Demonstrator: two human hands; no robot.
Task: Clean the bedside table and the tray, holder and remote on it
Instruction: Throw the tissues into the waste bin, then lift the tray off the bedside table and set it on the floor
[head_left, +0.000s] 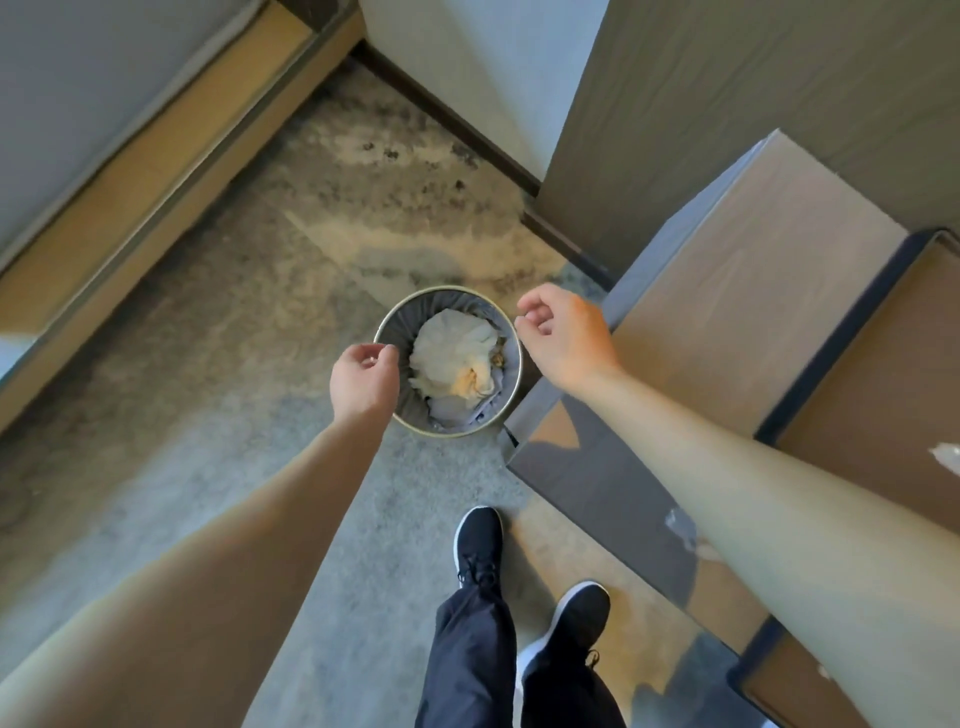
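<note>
I stand over a round metal waste bin (387, 325) on the carpet. Crumpled white tissue (457, 358) lies inside it on a dark liner. My left hand (363, 382) hovers over the bin's left rim, fingers loosely curled, nothing visible in it. My right hand (566, 335) hangs just right of the bin's top rim, fingers also curled and empty. The brown bedside table (737, 312) is at the right, with a dark-rimmed tray (831, 358) on its top. No holder or remote shows.
A bed base (130, 171) runs along the upper left. A wall corner with dark skirting (457, 119) is behind the bin. My black shoes (480, 545) stand on the grey carpet below the bin. White scraps (948, 457) lie on the tray's right side.
</note>
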